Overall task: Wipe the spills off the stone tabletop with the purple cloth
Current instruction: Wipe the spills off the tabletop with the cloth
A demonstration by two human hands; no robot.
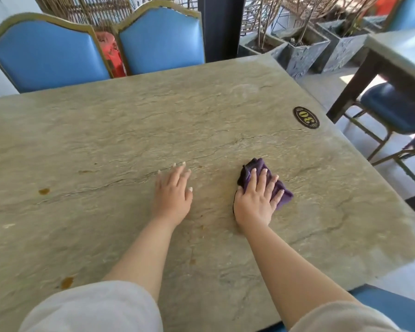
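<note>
**A:** Start at your left. How many spills do you count on the stone tabletop (130, 121)?

**B:** Two clear brown ones: a brown spot (44, 191) near the left edge and a second brown spot (67, 282) closer to you. Fainter specks lie between your arms; I can't count those.

**A:** And your hands?

**B:** Two, apart. Your left hand (171, 195) lies flat with fingers spread and holds nothing. Your right hand (256, 200) presses straight fingers onto the one purple cloth (283, 197), bunched on the stone right of centre.

**A:** How will it handle?

**B:** I judge it soft, light and limp, so it'll bunch. Keep your palm over its middle. Beyond it sit one number plaque (306, 117) and two blue chairs (161, 39) opposite.
</note>
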